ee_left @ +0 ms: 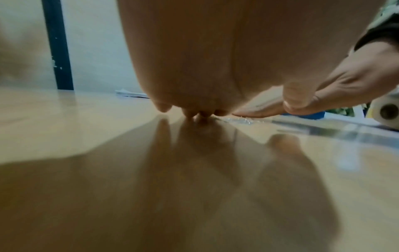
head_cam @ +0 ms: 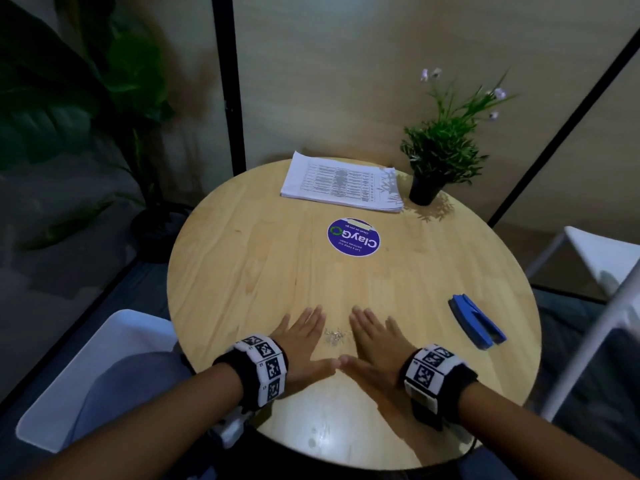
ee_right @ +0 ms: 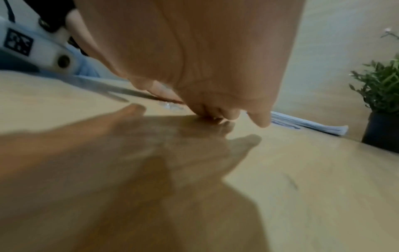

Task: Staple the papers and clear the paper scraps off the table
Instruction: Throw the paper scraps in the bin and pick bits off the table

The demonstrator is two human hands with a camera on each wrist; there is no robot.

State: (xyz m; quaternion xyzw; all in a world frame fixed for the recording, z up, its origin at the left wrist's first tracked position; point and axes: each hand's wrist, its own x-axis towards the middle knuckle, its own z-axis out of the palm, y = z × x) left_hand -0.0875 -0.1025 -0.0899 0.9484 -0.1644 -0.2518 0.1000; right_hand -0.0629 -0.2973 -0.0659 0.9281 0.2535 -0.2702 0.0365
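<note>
Head view: left hand (head_cam: pixel 304 336) and right hand (head_cam: pixel 372 341) flat on table (head_cam: pixel 242 265), fingers straight, thumbs touching; small scraps (head_cam: pixel 335 336) between palms; stapler (head_cam: pixel 476 322) right of hands, papers (head_cam: pixel 341 183) far beyond fingertips

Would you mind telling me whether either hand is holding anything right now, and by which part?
Nothing is held. The left hand and right hand lie flat on the table, flanking a small pile of scraps.
</note>
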